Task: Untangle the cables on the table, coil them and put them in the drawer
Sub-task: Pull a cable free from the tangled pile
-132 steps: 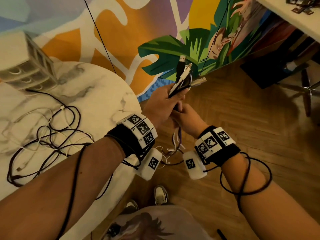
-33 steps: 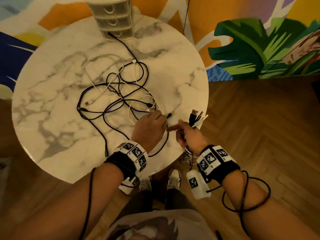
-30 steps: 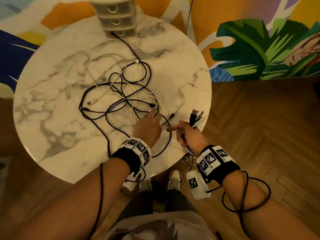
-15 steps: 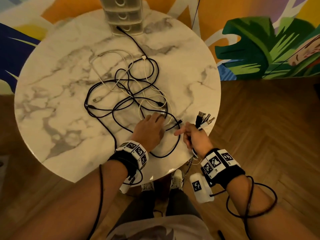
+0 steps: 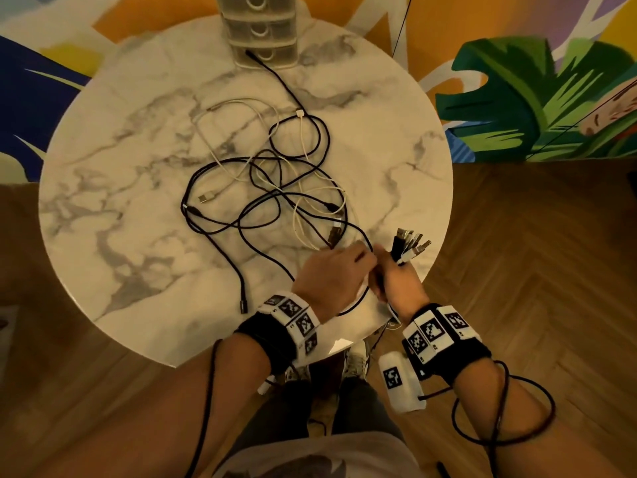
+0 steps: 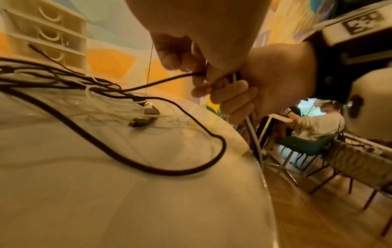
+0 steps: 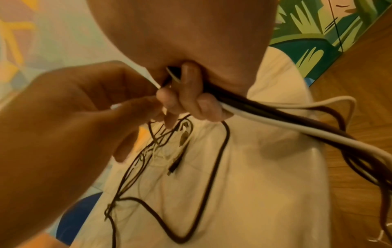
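Note:
Black and white cables (image 5: 275,188) lie tangled in the middle of the round marble table (image 5: 113,215). My right hand (image 5: 382,270) hovers at the table's near right edge and grips a bundle of cables (image 7: 275,120) in its curled fingers. The bundle's USB plugs (image 5: 412,243) fan out above the fist, and its cords hang off the table edge. My left hand (image 5: 365,260) is pressed against the right one and pinches a black cable (image 6: 161,82) that loops back to the tangle. The small drawer unit (image 5: 260,29) stands at the table's far edge, its drawers closed.
A black plug end (image 5: 243,305) lies near the table's front edge. Wooden floor (image 5: 534,270) lies to the right and a painted wall (image 5: 537,98) behind. In the left wrist view a seated person (image 6: 318,120) and another table (image 6: 360,159) are off to the right.
My left hand has left the tangle and moved right to meet the right hand, bringing a black cable along. The right hand keeps its bundle of plugs.

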Demonstrator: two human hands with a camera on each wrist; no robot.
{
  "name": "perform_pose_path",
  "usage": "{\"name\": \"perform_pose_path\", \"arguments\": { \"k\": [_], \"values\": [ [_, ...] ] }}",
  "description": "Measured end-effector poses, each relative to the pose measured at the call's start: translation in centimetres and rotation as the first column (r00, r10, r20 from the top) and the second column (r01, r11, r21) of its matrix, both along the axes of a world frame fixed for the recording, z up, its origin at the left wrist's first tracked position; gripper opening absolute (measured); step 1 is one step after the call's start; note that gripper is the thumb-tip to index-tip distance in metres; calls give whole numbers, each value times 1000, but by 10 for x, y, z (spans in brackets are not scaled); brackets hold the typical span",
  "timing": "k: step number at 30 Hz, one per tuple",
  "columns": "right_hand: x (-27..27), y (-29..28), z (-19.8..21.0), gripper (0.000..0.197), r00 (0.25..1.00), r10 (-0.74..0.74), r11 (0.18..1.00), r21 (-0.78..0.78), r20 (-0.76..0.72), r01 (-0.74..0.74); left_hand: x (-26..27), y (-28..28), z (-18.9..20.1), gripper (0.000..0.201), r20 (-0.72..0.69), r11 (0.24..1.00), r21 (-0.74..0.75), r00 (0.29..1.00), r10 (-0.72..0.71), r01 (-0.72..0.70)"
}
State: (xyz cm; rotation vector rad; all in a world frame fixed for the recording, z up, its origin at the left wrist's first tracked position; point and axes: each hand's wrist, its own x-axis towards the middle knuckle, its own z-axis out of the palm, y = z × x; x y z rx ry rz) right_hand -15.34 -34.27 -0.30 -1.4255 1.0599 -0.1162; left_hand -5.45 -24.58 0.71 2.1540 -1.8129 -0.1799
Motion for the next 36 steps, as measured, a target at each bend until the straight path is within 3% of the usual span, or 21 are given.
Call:
{"name": "perform_pose_path", "arguments": {
  "k": [2, 5, 7, 9, 12, 16, 19, 23, 25, 29, 32, 34, 36],
  "values": [
    [1, -1, 5, 56, 999, -38, 998, -51, 26, 39, -2, 4, -2, 21, -107, 997, 49, 993, 58, -53],
    [1, -9, 14, 53, 979, -193, 980, -36, 68, 195, 40, 14, -16, 16, -238, 949, 198, 927, 289, -244],
    [0, -19, 19, 46, 934, -339, 941, 18, 115, 339, 85, 14, -10, 15, -260, 901, 162, 864, 432, -402],
    [0, -28, 18, 41, 895, -428, 904, 65, 125, 423, 125, 1, 17, 13, -277, 854, 0, 821, 500, -520],
    [0, -32, 11, 45, 892, -446, 895, 49, 74, 443, 148, -21, 50, 15, -274, 820, -171, 826, 493, -546],
    [-2, -36, 12, 38, 847, -522, 853, 49, 101, 520, 161, -12, 44, 23, -271, 822, 43, 785, 557, -568],
    [0, -37, 9, 35, 860, -502, 864, 15, 92, 503, 174, -20, 60, 24, -183, 801, -100, 803, 568, -590],
    [4, -38, 8, 28, 814, -573, 819, 85, 94, 567, 177, -15, 54, 28, -21, 791, 191, 803, 595, -581],
    [1, -41, 4, 29, 795, -595, 803, 108, 116, 586, 180, -6, 44, 29, -42, 788, 208, 799, 600, -580],
    [-4, -37, 10, 50, 843, -535, 843, 104, 57, 528, 171, -11, 57, 31, 5, 857, 50, 858, 513, -512],
    [9, -25, 38, 39, 856, -482, 868, -32, 190, 496, 148, -13, 66, 31, 52, 911, -15, 909, 413, -413],
    [25, -19, 59, 33, 914, -287, 908, -223, 286, 355, 132, -12, 64, 29, 52, 940, -20, 939, 340, -340],
    [47, -12, 73, 30, 964, -13, 931, -348, 265, 109, 118, -11, 60, 27, 102, 962, -24, 956, 274, -273]
  ]
}}
